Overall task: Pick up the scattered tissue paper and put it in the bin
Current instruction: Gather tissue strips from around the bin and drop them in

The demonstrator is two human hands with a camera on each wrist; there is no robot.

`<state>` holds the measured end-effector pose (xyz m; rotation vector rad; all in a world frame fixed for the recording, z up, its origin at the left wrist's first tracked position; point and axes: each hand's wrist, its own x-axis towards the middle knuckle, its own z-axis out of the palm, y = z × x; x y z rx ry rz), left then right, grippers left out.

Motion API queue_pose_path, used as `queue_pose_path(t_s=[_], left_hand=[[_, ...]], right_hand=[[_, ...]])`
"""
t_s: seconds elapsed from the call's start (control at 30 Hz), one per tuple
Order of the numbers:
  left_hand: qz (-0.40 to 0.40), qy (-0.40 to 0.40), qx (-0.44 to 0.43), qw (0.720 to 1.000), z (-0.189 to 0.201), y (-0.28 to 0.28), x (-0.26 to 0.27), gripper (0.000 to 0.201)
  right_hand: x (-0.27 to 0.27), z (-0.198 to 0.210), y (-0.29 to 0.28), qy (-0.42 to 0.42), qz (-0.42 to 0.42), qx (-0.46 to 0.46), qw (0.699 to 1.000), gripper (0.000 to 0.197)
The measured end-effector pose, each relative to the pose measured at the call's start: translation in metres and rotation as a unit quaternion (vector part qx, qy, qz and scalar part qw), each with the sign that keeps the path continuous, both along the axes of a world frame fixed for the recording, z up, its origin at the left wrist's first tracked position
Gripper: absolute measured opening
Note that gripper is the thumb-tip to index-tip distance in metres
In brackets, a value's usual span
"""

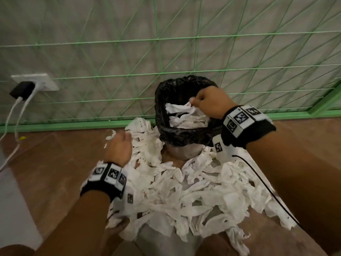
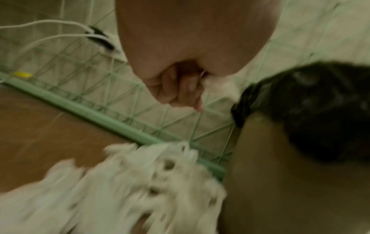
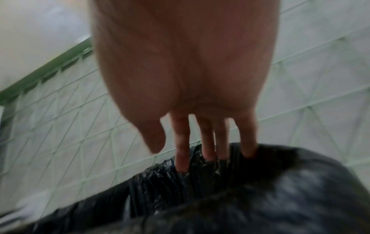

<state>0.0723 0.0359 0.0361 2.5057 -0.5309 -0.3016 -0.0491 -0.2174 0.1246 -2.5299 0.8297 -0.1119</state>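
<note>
A metal bin (image 1: 184, 150) lined with a black bag (image 1: 160, 108) stands on the brown floor against the mesh, with white tissue (image 1: 186, 117) inside. Torn tissue paper (image 1: 193, 191) lies heaped in front of the bin and on both sides of it. My right hand (image 1: 208, 104) hovers over the bin's mouth. In the right wrist view its fingers (image 3: 180, 150) point straight down at the bag (image 3: 240, 197) and hold nothing. My left hand (image 1: 120, 146) is left of the bin, above the pile (image 2: 130, 182). Its curled fingers (image 2: 180, 90) pinch a tissue shred (image 2: 228, 86).
A green wire mesh fence (image 1: 166, 43) with a green base rail (image 1: 73, 124) runs behind the bin. A wall socket (image 1: 31, 84) at left has white cables (image 1: 11, 117) trailing to the floor. A black cable (image 1: 267, 187) crosses the tissue at right.
</note>
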Motion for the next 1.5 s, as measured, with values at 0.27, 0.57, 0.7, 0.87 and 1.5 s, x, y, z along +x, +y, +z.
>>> queue_pose_path(t_s=[0.27,0.57,0.7,0.87,1.5], left_hand=[[-0.157,-0.062,-0.263,0.95,0.124,-0.108,-0.007,0.036],[-0.278,-0.124,0.002,0.953,0.075,-0.159,-0.04,0.019],[-0.243,-0.121,0.002,0.962,0.055,-0.153,-0.031,0.033],[0.022,-0.17,-0.271,0.947,0.039,-0.103,-0.012,0.02],[-0.085,0.049,0.056,0.994,-0.12,-0.009,-0.072,0.022]], right_hand=[[-0.099,-0.067,-0.054,-0.068,-0.299,0.032,0.951,0.029],[-0.191,-0.195,0.02,0.149,-0.209,0.183,0.949,0.072],[-0.172,-0.203,0.03,0.241,-0.124,0.044,0.962,0.035],[-0.158,-0.189,0.029,0.173,-0.178,-0.039,0.968,0.023],[-0.12,-0.027,-0.035,-0.291,-0.224,0.047,0.929,0.019]])
